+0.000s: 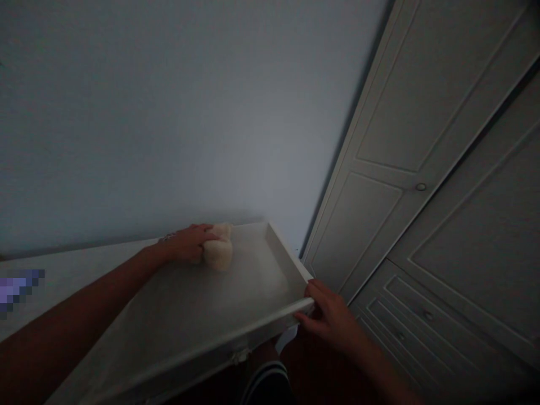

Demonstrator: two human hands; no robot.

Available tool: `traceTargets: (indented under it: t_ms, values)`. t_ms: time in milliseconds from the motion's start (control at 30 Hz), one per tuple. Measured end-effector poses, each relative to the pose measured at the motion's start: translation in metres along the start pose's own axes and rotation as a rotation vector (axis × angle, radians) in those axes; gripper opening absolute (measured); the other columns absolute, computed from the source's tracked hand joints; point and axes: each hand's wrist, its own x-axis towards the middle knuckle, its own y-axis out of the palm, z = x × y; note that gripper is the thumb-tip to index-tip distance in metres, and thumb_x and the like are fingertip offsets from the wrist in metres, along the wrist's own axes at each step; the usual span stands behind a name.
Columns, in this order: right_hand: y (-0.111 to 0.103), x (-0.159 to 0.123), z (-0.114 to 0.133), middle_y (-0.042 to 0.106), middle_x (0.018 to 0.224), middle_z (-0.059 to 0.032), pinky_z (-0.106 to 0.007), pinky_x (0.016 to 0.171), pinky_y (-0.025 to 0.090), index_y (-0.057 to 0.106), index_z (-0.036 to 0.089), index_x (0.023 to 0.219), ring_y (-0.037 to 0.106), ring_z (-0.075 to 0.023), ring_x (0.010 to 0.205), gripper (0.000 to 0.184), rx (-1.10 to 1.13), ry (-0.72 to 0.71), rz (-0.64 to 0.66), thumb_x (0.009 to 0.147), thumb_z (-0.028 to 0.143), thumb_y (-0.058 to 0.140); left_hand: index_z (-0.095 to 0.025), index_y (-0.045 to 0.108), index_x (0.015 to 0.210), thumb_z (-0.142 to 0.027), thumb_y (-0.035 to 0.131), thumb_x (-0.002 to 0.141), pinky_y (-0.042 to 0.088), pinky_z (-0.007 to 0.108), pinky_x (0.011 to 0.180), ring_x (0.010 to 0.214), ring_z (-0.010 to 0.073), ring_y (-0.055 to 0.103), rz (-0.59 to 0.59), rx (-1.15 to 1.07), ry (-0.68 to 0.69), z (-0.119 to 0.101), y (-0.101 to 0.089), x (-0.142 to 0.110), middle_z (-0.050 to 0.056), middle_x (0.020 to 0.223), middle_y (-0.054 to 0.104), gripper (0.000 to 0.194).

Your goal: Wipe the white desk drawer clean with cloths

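Note:
A white drawer [240, 304] lies in front of me, tilted in the view, with its inside showing. My left hand [192, 243] reaches in from the left, fingers curled over a cream-coloured cloth [218, 250] near the drawer's far side. The cloth looks soft and bunched up and touches the drawer. At the near right corner of the drawer, my right hand [324, 309] is closed on the rim, thumb on the near wall and fingers over the side wall.
A pale wall [189, 112] rises behind the drawer. On the right stands a white wardrobe [379, 169] with panelled doors and drawers with round knobs. A white surface [84, 267] extends at left, with a blurred purple patch [17, 287]. Below shows my leg [268, 377].

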Motion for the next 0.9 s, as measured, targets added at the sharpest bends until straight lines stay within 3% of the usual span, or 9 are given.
traceTargets:
  t_ms: [67,100,233,333,433,600,767,900]
  values:
    - [0.001,0.000,-0.001,0.060,0.097,-0.0024,-0.028,0.073,0.045,0.054,0.023,0.092,0.062,-0.0180,0.086,0.037,0.000,0.005,0.000,0.096,0.058,0.064,-0.030,0.077,0.120,-0.033,0.068,0.070,0.035,0.052,0.120,0.148,0.0391,0.045,0.047,0.015,-0.009,0.004,0.008,0.003,0.008,0.162,0.051,0.051]
    - [0.001,-0.001,-0.001,0.060,0.097,-0.0023,-0.028,0.072,0.044,0.054,0.023,0.091,0.062,-0.0179,0.085,0.038,-0.002,0.005,-0.002,0.096,0.059,0.065,-0.029,0.076,0.121,-0.040,0.067,0.074,0.035,0.051,0.120,0.148,0.0382,0.045,0.066,0.010,-0.005,0.007,0.008,0.005,0.009,0.163,0.050,0.049]
    - [0.001,0.000,-0.001,0.061,0.098,-0.0024,-0.027,0.070,0.043,0.053,0.023,0.092,0.063,-0.0182,0.085,0.040,-0.013,0.001,0.002,0.094,0.061,0.066,-0.020,0.061,0.138,-0.063,0.047,0.089,0.048,0.034,0.105,0.126,0.0261,0.064,0.056,0.004,-0.041,0.025,-0.003,0.011,0.013,0.145,0.065,0.067]
    - [0.000,0.000,0.000,0.061,0.098,-0.0024,-0.027,0.070,0.043,0.053,0.023,0.091,0.063,-0.0181,0.085,0.039,-0.012,0.000,0.008,0.095,0.060,0.066,-0.018,0.054,0.142,-0.068,0.054,0.083,0.051,0.037,0.097,0.118,0.0305,0.067,0.042,0.062,-0.138,0.036,0.003,0.018,0.018,0.138,0.068,0.078]
    - [-0.002,0.001,0.000,0.061,0.099,-0.0032,-0.027,0.070,0.044,0.053,0.023,0.090,0.063,-0.0186,0.086,0.041,-0.019,0.002,0.016,0.096,0.062,0.063,-0.022,0.063,0.130,-0.066,0.051,0.087,0.051,0.044,0.093,0.114,0.0362,0.069,0.034,0.143,-0.222,0.040,0.019,0.027,0.020,0.131,0.072,0.063]
    - [-0.004,0.001,-0.003,0.063,0.108,-0.0068,-0.030,0.077,0.048,0.057,0.022,0.094,0.064,-0.0217,0.095,0.038,-0.053,-0.029,0.043,0.099,0.060,0.059,-0.021,0.068,0.114,-0.067,0.053,0.090,0.052,0.044,0.091,0.109,0.0340,0.070,0.037,0.220,-0.188,0.029,0.027,0.044,0.018,0.119,0.074,0.054]
    - [-0.005,0.000,-0.004,0.065,0.115,-0.0089,-0.032,0.081,0.051,0.060,0.023,0.099,0.066,-0.0234,0.102,0.034,-0.078,-0.036,0.044,0.102,0.057,0.057,-0.017,0.066,0.120,-0.063,0.055,0.097,0.053,0.047,0.096,0.106,0.0250,0.068,0.038,0.232,-0.123,0.005,0.028,0.064,0.011,0.119,0.072,0.052]
    - [-0.005,-0.001,-0.002,0.066,0.123,-0.0088,-0.034,0.088,0.052,0.063,0.025,0.108,0.066,-0.0245,0.108,0.029,-0.090,-0.052,0.029,0.102,0.053,0.059,-0.018,0.066,0.122,-0.060,0.059,0.097,0.054,0.049,0.097,0.108,0.0238,0.067,0.033,0.200,-0.091,-0.015,0.035,0.087,0.009,0.121,0.070,0.050]
